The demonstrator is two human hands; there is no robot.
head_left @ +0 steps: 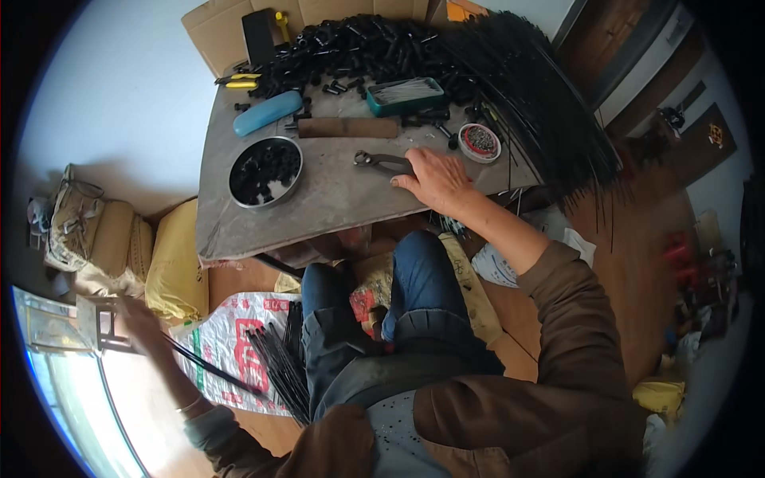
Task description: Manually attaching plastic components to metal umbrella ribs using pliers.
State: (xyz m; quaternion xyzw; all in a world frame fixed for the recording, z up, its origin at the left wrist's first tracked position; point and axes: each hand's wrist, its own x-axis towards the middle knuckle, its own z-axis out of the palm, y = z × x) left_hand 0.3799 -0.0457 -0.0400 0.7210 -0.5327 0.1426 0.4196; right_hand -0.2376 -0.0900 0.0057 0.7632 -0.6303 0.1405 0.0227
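My right hand [438, 182] rests at the table's near side, its fingers wrapped round the handles of dark metal pincers [381, 162]. The pincers' jaw end points left and lies over the tabletop. Out at the lower left, my left hand [142, 325] is smeared by motion. A few thin black rods [209, 365] run from it down toward the right, so it appears closed on them. Beneath, more black rods [280, 370] lie on a white printed sack [227, 319] beside my leg. Left of the pincers stands a metal bowl [266, 171] of small black parts.
On the grey table [327, 195] are a blue case [268, 113], a brown roll [347, 127], a green tin [405, 97] of thin pale rods and a tub [480, 142] of small metal bits. Behind lie heaped black parts [358, 48]; long black rods [534, 103] overhang the right edge.
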